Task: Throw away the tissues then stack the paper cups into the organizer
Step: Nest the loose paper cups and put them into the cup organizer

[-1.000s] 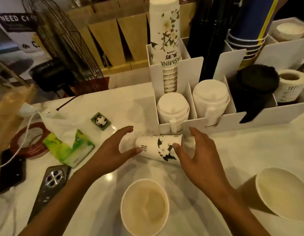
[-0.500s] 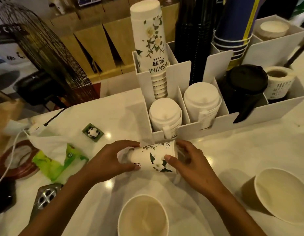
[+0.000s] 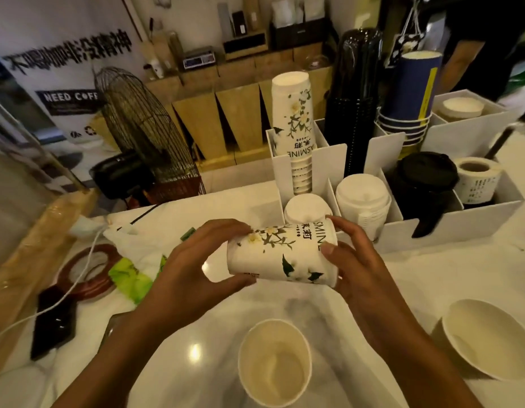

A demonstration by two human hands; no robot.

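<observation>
A white jasmine-print paper cup lies sideways in the air above the counter, held at both ends. My left hand grips its narrow base end; my right hand grips its rim end. Behind it stands the white organizer, with a tall upside-down stack of matching jasmine cups in its back-left slot. Two plain open paper cups stand on the counter: one near me in the middle, another at the right. A green tissue pack with white tissue lies at the left.
The organizer also holds white lids, black lids, a label roll, black cups and blue cups. A wire fan, a tape ring, a phone and a white cable sit at the left.
Both hands closed round the cup lying on the counter and lifted it clear, still on its side. The view tilted upward.
</observation>
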